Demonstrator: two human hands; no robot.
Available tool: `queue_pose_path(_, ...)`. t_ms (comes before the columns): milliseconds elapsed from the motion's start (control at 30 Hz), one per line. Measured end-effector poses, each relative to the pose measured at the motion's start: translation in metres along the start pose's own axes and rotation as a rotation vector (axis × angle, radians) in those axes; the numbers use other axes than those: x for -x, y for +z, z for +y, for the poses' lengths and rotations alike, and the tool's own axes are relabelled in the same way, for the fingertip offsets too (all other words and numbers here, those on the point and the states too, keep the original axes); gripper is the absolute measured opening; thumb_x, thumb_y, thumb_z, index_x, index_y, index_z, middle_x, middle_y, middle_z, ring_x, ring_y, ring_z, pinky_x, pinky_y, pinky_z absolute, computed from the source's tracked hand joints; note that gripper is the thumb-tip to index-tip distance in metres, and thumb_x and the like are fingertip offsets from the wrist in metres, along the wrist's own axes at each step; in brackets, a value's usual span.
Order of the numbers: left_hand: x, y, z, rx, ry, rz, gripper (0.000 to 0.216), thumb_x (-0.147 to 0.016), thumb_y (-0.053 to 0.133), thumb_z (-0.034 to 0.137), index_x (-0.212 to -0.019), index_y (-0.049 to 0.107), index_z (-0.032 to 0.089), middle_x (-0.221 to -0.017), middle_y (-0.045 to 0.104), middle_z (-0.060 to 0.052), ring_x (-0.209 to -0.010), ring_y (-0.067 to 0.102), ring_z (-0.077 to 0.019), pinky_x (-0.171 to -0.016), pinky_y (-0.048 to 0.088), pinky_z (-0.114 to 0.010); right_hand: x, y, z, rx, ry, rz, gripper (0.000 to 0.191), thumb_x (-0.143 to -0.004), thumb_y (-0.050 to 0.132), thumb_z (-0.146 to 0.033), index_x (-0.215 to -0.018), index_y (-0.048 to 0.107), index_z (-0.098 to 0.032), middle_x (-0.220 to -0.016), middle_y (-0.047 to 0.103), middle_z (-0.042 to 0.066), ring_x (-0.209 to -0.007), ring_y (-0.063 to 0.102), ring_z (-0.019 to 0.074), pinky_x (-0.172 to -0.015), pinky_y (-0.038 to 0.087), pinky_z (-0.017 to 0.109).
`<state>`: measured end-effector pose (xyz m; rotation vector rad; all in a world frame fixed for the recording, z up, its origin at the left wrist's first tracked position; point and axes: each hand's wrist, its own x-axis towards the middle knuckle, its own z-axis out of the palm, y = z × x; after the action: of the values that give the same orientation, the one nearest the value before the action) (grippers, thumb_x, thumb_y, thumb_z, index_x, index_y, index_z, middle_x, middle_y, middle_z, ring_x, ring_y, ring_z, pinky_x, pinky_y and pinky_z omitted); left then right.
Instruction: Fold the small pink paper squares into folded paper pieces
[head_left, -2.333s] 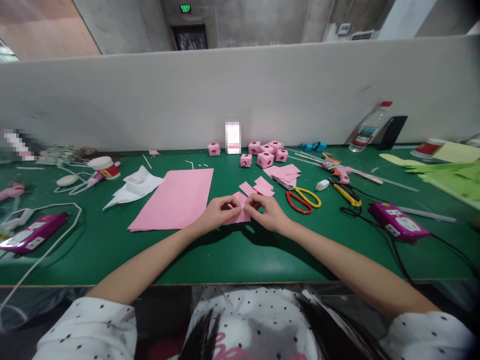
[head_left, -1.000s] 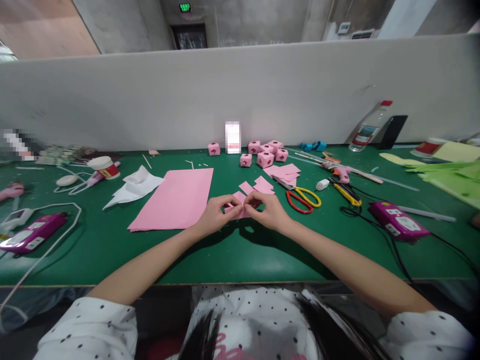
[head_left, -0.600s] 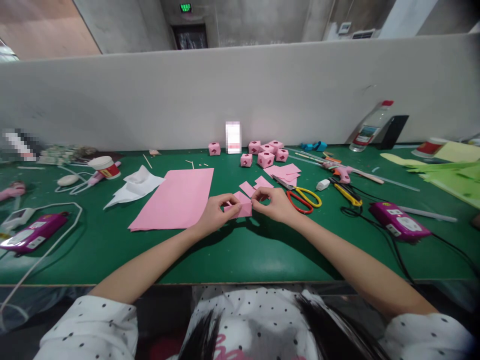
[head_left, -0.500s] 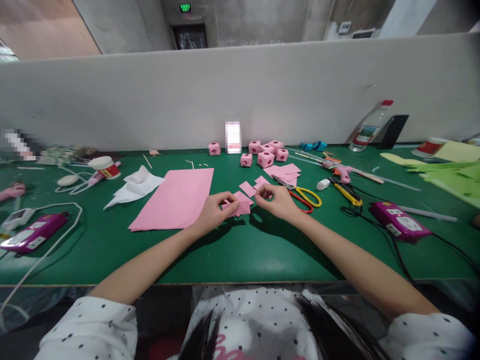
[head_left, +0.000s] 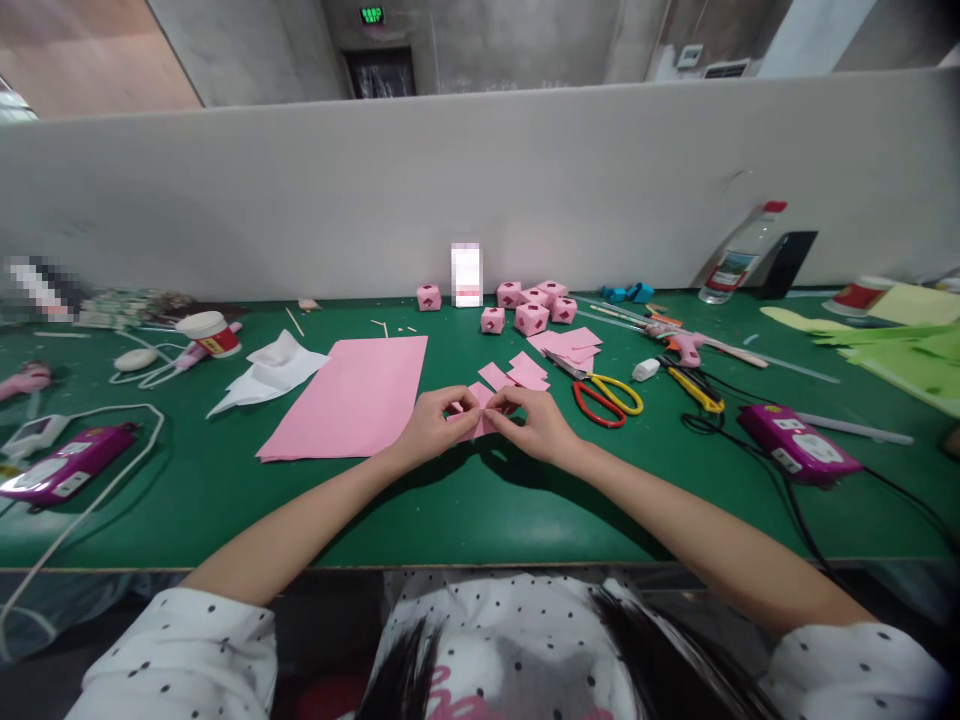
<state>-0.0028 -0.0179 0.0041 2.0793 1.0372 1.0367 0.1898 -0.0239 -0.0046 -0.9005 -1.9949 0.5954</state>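
My left hand [head_left: 433,424] and my right hand [head_left: 531,422] meet at the middle of the green table [head_left: 480,510]. Both pinch a small folded pink paper piece [head_left: 478,413] held just above the table top. Most of that piece is hidden by my fingers. Loose pink paper squares [head_left: 517,374] lie just beyond my right hand. A large pink sheet [head_left: 352,396] lies flat to the left of my left hand. Several finished pink paper cubes [head_left: 529,304] stand further back.
Scissors with yellow and red handles [head_left: 604,395] lie right of my hands, with a glue gun [head_left: 679,345], a yellow knife [head_left: 694,389] and a purple device [head_left: 796,443] with black cables. White crumpled paper [head_left: 268,372], a cup [head_left: 210,333] and another purple device [head_left: 64,465] are left. Green sheets [head_left: 900,350] lie far right.
My right hand reached out toward the loose pink squares, then came back to my left hand. Both hands are again pinched together on the folded pink piece.
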Motion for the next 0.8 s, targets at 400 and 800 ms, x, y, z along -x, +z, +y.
queue_pose_path(400,-0.007,-0.015,-0.018,-0.026,-0.014,0.094,0.012,-0.079,0.052,0.02,-0.071,0.061,0.017,-0.073,0.062,0.0,-0.072,0.058,-0.0146,-0.067,0.045,-0.026,-0.006,-0.018,0.002,-0.01,0.096,0.114,0.015,-0.086,0.057,-0.029,-0.077,0.061,-0.018,-0.074,0.065,0.002,-0.069,0.058,0.0147,-0.069,0.047,0.028)
queue_pose_path(800,-0.005,-0.013,-0.012,-0.032,0.037,0.056,0.02,-0.086,0.059,0.035,-0.093,0.07,0.018,-0.095,0.071,-0.005,-0.087,0.065,-0.0178,-0.071,0.051,-0.026,-0.003,-0.016,0.006,0.029,0.077,0.081,0.012,-0.086,0.058,-0.026,-0.079,0.062,-0.018,-0.075,0.066,0.001,-0.068,0.059,0.0138,-0.068,0.047,0.026)
